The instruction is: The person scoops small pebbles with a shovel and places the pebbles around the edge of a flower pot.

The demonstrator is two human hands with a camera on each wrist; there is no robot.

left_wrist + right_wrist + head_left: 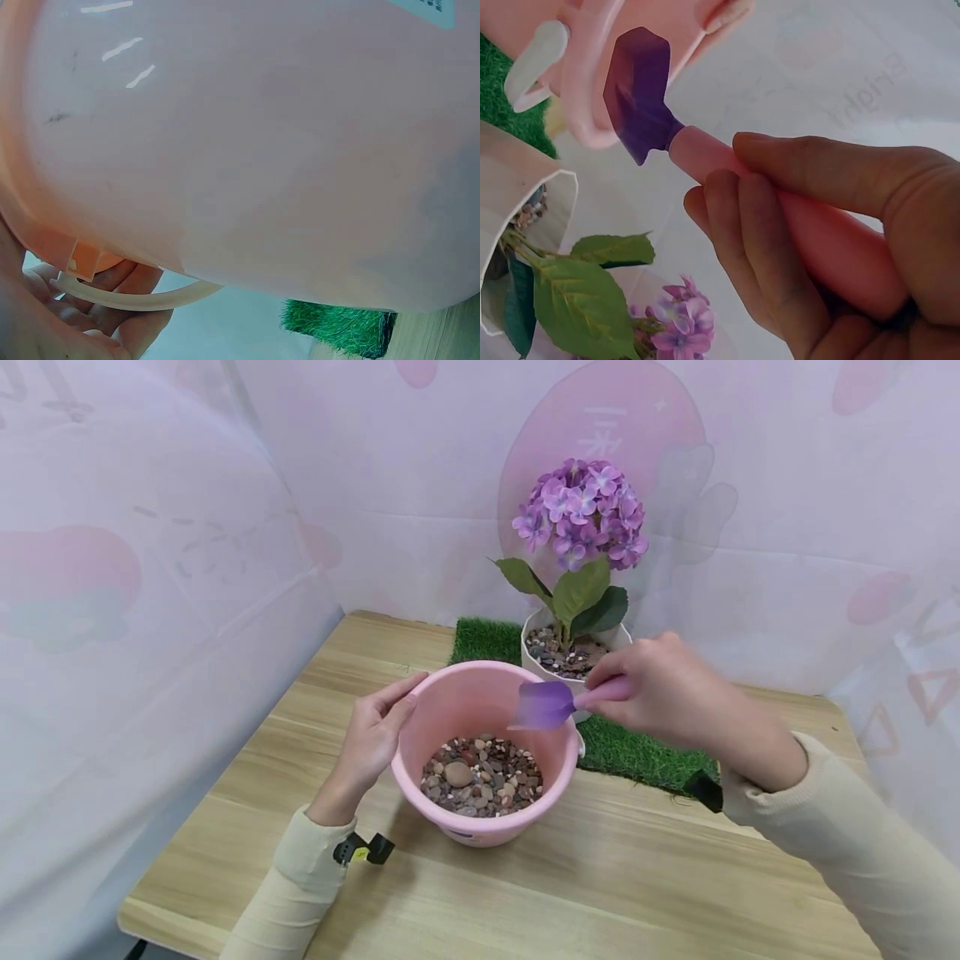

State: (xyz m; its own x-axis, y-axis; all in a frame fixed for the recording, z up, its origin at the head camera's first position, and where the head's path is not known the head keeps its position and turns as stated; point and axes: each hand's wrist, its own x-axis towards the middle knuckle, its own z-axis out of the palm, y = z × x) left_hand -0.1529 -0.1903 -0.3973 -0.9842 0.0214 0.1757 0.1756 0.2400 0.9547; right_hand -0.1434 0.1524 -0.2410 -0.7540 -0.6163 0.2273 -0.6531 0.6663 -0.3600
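A pink bucket point(480, 835) stands on the wooden table with pebbles point(483, 777) of mixed sizes in its bottom. My left hand point(372, 735) grips the bucket's rim at its left side; in the left wrist view its fingers curl beside the white bail handle point(142, 300). My right hand point(667, 693) holds a small trowel by its pink handle point(832, 247). The trowel's purple blade point(546, 704) is over the bucket's right rim, slightly blurred. No pebbles can be made out on the blade. Behind the bucket is a white pot point(534, 664) with pebbles round a purple hydrangea point(581, 514).
The pot stands on a strip of artificial grass point(637, 756) that runs across the back of the wooden table point(585, 893). Pale printed fabric point(412, 552) hangs behind the table and along its left side. Green leaves point(581, 589) reach out over the pot's rim.
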